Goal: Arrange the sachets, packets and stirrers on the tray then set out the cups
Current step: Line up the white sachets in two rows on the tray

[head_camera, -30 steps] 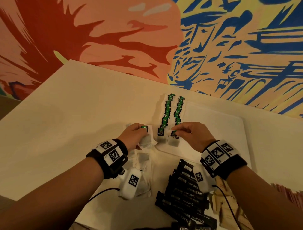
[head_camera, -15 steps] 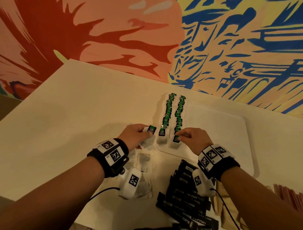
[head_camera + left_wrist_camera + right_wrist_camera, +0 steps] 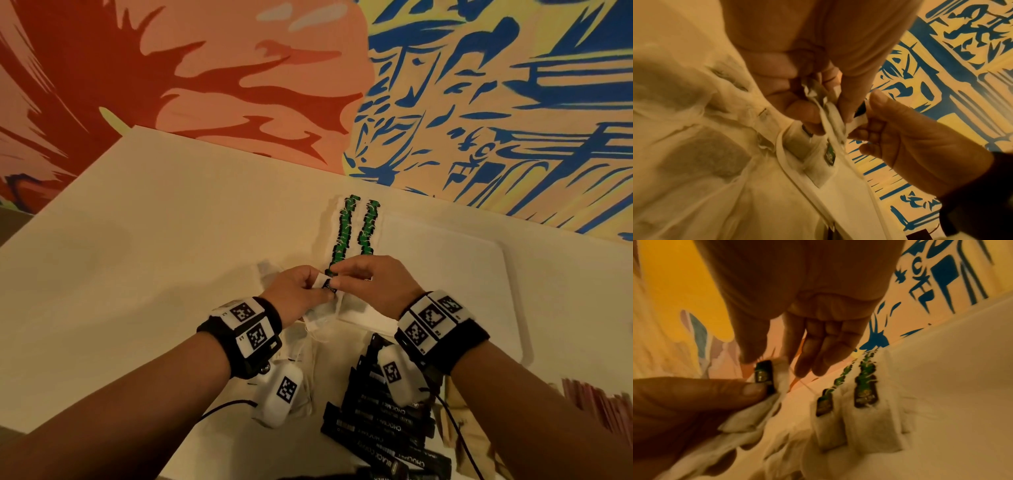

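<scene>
We see the left hand (image 3: 297, 297) and right hand (image 3: 373, 286) meeting at the near-left corner of the tray (image 3: 486, 294), both clamped on one tea bag (image 3: 326, 285): left thumb and fingers curled round a small bunch of bags, right thumb and forefinger pinching the green tag end of the top one, other right fingers loose, we judge it's being peeled off the bunch or handed over; right wrist view shows the tag (image 3: 764, 375) squeezed between the two thumbs, string trailing off toward the rows; just beyond the hands two rows of green-tagged bags (image 3: 356, 229) run along the tray's left edge toward its far edge, the rest of the tray bare; loose tea bags (image 3: 308, 346) lie on the desk (image 3: 137, 246) under the left wrist, black stick packets (image 3: 380, 421) piled near the desk's front edge below the right wrist, pinkish packets (image 3: 596, 401) at the right edge, blurry; no cups in view; step in hand is still sachets; next move needs the right hand to free this bag without tangling the string and lay it at the near end of a row, tag lined up
</scene>
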Motion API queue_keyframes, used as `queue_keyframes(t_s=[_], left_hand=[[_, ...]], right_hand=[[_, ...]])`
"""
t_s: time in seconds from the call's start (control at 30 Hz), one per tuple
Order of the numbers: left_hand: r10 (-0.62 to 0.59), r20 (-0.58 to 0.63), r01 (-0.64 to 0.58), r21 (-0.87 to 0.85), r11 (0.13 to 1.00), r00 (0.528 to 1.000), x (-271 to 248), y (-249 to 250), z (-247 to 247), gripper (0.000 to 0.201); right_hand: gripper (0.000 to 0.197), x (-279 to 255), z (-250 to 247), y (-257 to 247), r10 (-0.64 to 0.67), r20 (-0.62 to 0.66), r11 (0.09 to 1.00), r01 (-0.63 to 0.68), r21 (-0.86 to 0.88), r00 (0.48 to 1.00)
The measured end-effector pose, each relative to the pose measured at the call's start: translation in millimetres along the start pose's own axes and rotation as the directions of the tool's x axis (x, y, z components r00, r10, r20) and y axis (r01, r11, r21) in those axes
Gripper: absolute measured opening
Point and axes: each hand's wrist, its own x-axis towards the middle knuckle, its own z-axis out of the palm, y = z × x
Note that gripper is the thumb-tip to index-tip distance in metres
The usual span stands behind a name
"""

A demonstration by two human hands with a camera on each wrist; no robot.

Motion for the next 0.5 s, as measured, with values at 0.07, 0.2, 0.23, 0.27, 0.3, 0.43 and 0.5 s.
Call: queue_keyframes(t_s=[0.07, 0.2, 0.23, 0.27, 0.3, 0.43, 0.5], left_hand=[[0.009, 0.0, -0.009, 0.011, 1.0, 1.0, -0.2, 0.8, 1.0, 0.015], [-0.011, 0.019, 0.01, 0.029, 1.0, 1.0, -1.4, -3.3, -7.0, 0.019], [-0.021, 0.014, 0.02, 0.046, 0.999, 1.0, -1.5, -5.6, -10.2, 0.019], [-0.028, 0.001, 0.028, 0.064, 0.998, 1.0, -1.7, -8.0, -13.9, 0.018], [-0.033, -0.014, 0.034, 0.082, 0.996, 0.999, -2.4, -9.5, -17.8, 0.018], [-0.058, -0.055, 0.061, 0.057, 0.997, 0.997, -0.2, -14.5, -33.6, 0.032], [-0.067, -0.085, 0.069, 0.022, 0.997, 0.994, 0.8, -13.7, -39.8, 0.038]], right_hand=[[0.015, 2.1, 1.6, -3.7, -0.034, 0.029, 0.999, 0.035, -0.007, 0.999], [0.013, 5.7, -3.5, -4.3, -0.033, -0.022, 0.999, 0.033, -0.016, 0.999], [0.013, 6.0, -5.5, -3.6, -0.034, -0.044, 0.999, 0.032, -0.025, 0.998], [0.013, 6.1, -7.4, -2.6, -0.038, -0.061, 0.998, 0.035, -0.045, 0.997], [0.012, 5.9, -9.0, -1.8, -0.043, -0.065, 0.997, 0.038, -0.072, 0.997], [0.011, 5.9, -10.4, 3.2, -0.04, -0.014, 0.983, 0.037, -0.178, 0.999], [0.011, 5.9, -8.4, 6.2, -0.029, 0.003, 0.977, 0.029, -0.212, 1.0]])
